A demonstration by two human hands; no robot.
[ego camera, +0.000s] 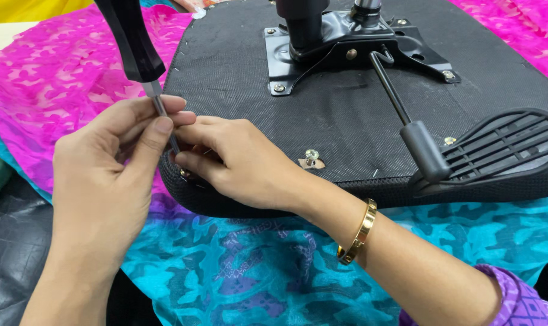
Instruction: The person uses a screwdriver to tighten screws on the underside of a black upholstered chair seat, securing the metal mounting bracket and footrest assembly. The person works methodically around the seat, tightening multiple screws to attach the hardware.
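An upturned black chair seat [322, 115] lies on patterned cloth, its metal mounting plate [346, 45] and black lever [406, 124] facing up. My left hand [105, 175] pinches the metal shaft of a black-handled screwdriver [135, 45] between thumb and fingers. The shaft points down at the seat's near left corner. My right hand [237, 160], with a gold bangle [358, 232] on the wrist, rests on that corner with its fingertips at the screwdriver tip. What lies under the fingertips is hidden. A silver bolt [311, 156] stands up from the seat near the front edge.
Pink [44, 78] and turquoise cloth [256, 271] covers the surface under the seat. A black slotted armrest pad [503, 145] lies on the seat's right side. A dark quilted surface [8, 253] shows at lower left, yellow material [26, 9] at top left.
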